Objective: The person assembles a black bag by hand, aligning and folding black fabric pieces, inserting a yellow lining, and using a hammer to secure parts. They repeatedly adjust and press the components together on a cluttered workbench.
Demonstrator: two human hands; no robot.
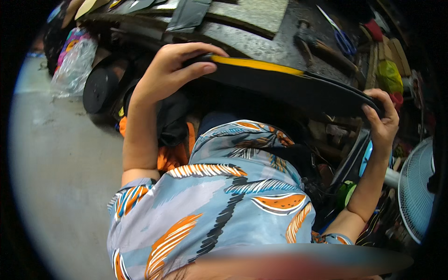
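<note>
Stretched between my two hands is a long black flat piece [280, 88] with a yellow strip along part of its upper edge; its exact kind is unclear. My left hand [175, 70] pinches the left end, thumb below and fingers along the top. At the right end, lower in the view, my right hand [381, 116] grips the corner between thumb and curled fingers. The piece spans the space in front of my body, at the near edge of a dark worktable [275, 49], and sags slightly in its middle.
On the worktable lie a pale board [254, 16], a dark grey piece [189, 16], a hammer [333, 52] and blue-handled scissors [343, 39]. A fan [416, 186] stands at the right. Left of the table are a black roll [99, 89] and a clear plastic bag [77, 65].
</note>
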